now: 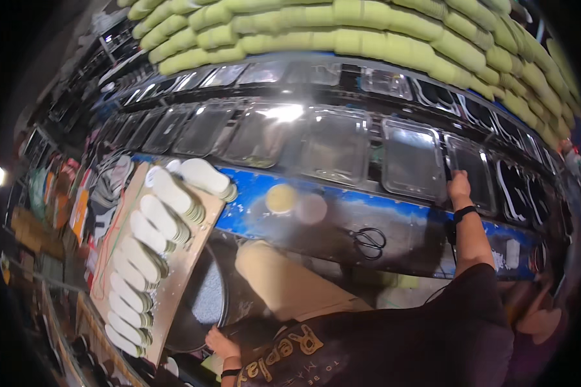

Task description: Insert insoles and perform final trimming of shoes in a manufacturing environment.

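Observation:
My right hand (459, 186) reaches out to the row of clear plastic trays, its fingers bent over the near left edge of one clear plastic tray (476, 169). Dark shapes show through that tray; the fingertips are partly hidden. Down by my side, my left hand (223, 344) is loosely bent with the thumb apart, and I see nothing in it. It is nearest to a round black-rimmed thing with a grey, speckled middle (208, 293). Another clear tray (412, 158) lies just left of my right hand.
White shoe insoles (147, 262) lie in stacks along a wooden board (177, 284) on the left. Black-handled scissors (368, 242) and a yellow disc (281, 198) rest on the blue-edged bench (252, 219). Yellow-green bundles (361, 42) are piled behind the tray rows. Part of another person (539, 319) shows at lower right.

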The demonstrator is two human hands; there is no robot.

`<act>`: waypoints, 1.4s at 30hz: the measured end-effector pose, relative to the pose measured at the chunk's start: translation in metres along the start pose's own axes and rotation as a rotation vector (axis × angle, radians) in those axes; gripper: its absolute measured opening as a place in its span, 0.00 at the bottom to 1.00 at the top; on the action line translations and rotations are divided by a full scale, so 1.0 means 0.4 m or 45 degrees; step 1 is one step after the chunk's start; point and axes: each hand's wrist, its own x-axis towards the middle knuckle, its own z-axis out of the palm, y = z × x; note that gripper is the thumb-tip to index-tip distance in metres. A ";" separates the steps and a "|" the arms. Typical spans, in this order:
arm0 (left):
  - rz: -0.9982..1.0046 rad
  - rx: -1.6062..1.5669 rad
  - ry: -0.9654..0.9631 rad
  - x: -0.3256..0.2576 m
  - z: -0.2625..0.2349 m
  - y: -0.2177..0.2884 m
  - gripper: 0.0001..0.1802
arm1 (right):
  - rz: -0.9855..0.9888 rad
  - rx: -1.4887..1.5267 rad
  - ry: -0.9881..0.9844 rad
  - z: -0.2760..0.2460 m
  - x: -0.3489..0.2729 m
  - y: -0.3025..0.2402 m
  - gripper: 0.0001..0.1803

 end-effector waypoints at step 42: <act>0.066 0.457 0.388 -0.023 0.100 -0.093 0.18 | 0.243 -0.536 -0.533 0.295 -0.089 -0.003 0.25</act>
